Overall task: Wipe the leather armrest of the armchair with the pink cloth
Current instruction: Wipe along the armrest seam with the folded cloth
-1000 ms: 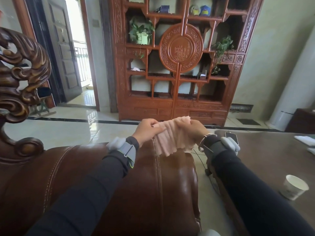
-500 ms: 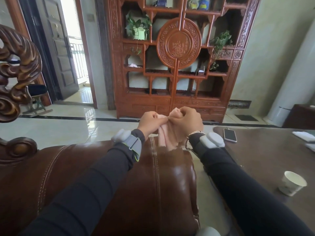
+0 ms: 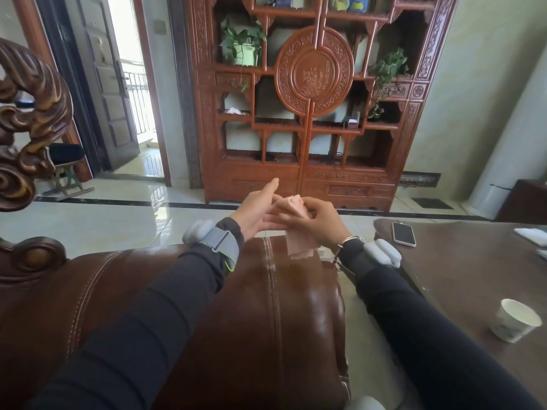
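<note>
The pink cloth point(image 3: 297, 229) is bunched up in my right hand point(image 3: 318, 221), up in the air just over the far end of the leather armrest point(image 3: 266, 306). My right fingers are curled around it and squeeze it. A bit pokes out on top and a longer bit hangs down, close to the leather; I cannot tell if it touches. My left hand point(image 3: 259, 211) is flat, fingers straight and a little apart, and the fingertips lie against the cloth and my right hand. It grips nothing.

The armrest is brown and shiny, with a line of stitches down the middle. My two dark sleeves cover parts of it.

On my right is a brown tabletop point(image 3: 473, 276). A white paper cup point(image 3: 515, 321) stands on it; I cannot see inside the cup. A phone point(image 3: 404, 234) lies flat near the far edge. Something white point(image 3: 531, 235) at the right side is cut off.

Behind my hands is a big carved wooden shelf point(image 3: 313, 113). One box holds a green plant in a pot point(image 3: 244, 44), and another plant point(image 3: 387, 69) hangs on the right. The small things on the top shelves are too blurry to name
</note>
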Demonstrator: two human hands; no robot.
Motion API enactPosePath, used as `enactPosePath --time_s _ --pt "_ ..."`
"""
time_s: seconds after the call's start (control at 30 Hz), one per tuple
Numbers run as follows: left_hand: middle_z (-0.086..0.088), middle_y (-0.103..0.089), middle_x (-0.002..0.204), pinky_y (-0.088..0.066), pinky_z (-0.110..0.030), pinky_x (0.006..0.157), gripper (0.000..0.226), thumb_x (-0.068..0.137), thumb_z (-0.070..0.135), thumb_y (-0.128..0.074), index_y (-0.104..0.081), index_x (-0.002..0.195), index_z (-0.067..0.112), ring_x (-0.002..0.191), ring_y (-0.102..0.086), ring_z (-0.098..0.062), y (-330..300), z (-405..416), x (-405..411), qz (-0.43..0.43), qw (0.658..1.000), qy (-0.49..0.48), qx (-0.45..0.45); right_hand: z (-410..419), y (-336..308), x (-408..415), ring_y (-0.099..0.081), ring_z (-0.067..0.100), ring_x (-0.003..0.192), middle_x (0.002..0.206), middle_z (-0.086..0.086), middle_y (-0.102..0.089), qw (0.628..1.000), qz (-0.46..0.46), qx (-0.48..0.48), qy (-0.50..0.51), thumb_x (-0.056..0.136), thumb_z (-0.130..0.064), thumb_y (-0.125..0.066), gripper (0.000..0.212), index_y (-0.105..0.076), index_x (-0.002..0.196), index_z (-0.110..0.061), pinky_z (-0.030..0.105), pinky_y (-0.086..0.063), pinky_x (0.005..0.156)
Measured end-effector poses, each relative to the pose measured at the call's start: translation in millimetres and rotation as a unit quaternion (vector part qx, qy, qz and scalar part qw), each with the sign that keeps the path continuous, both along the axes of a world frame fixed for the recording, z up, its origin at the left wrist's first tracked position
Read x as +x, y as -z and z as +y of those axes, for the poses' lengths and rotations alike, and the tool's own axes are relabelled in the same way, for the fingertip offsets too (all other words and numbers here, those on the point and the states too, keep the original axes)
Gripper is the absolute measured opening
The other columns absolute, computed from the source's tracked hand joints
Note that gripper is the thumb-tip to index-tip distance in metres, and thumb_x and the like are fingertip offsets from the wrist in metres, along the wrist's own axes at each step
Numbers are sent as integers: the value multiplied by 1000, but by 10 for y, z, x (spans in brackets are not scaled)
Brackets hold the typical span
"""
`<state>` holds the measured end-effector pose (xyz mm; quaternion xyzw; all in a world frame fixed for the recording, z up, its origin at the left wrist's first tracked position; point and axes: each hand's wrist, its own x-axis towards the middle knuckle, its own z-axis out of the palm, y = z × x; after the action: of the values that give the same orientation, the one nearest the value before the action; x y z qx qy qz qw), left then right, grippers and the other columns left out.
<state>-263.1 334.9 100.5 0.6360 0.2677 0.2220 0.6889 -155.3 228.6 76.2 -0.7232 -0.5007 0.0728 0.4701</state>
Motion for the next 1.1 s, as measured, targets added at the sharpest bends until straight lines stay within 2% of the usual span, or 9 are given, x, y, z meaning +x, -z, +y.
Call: enactPosePath --time_s 0.07,0.17,0.4,0.5,0.63,0.73,0.83,0.97,1.1 --pt "-13 -72 77 -60 -34 71 47 93 51 -46 -62 99 8 69 -71 -23 52 32 -16 26 998 -13 58 -27 -15 17 -55 8 71 81 1 -68 998 55 26 12 81 -33 -72 26 -71 92 -10 24 -46 67" --pt "-7 -69 62 -57 -27 61 46 87 52 -58 -65 104 10 57 -68 -18 138 85 -53 31 994 -20 100 -80 -42 57 -60 13 75 86 2 -67 975 212 55 23 89 -37 -62 29 -67 95 -9 22 -50 67" --pt "-9 -68 75 -55 -23 62 25 92 25 -56 -70 92 5 64 -65 -17 440 359 -54 96 973 -76 195 -66 -24 213 -70 22 89 108 12 -65 908 405 102 -36 100 -34 -40 20 -53 105 -20 42 -56 86" --pt "-6 -69 83 -52 -30 79 21 89 16 -54 -71 82 8 81 -64 -21 632 542 -56 161 940 -127 273 -15 38 317 -69 18 80 96 8 -66 945 322 54 24 98 -35 -45 18 -53 100 -18 39 -59 75" --pt "-7 -57 80 -40 -30 71 15 87 13 -52 -61 75 11 76 -50 -23 783 717 -1 259 897 -108 342 206 112 480 -56 9 72 81 -2 -62 994 61 -50 71 93 -35 -53 23 -61 90 -13 22 -46 64" --pt "-11 -55 81 -41 -32 71 12 88 12 -50 -56 77 12 76 -49 -25 848 750 83 295 881 -73 364 416 137 544 -52 13 70 66 -4 -57 997 21 -43 53 87 -16 -61 20 -62 68 -13 19 -45 71" --pt "-12 -68 95 -50 -37 82 25 89 22 -48 -65 91 4 90 -61 -31 989 836 175 336 855 -69 390 724 225 670 -61 14 72 73 -1 -68 990 -57 -104 79 78 -21 -72 6 -70 79 -15 23 -50 67" --pt "-12 -65 104 -49 -42 87 31 90 30 -42 -59 102 7 98 -60 -33 1090 873 216 368 820 -87 429 1101 379 740 -63 21 102 100 0 -72 960 -110 -244 82 82 -17 -62 23 -69 103 -25 31 -45 90" --pt "-12 -64 103 -48 -41 86 29 91 30 -42 -59 100 9 96 -60 -33 1137 897 241 365 806 -101 455 1283 548 675 -60 30 110 113 13 -67 955 -102 -280 19 87 -4 -49 28 -67 107 -8 25 -42 86"
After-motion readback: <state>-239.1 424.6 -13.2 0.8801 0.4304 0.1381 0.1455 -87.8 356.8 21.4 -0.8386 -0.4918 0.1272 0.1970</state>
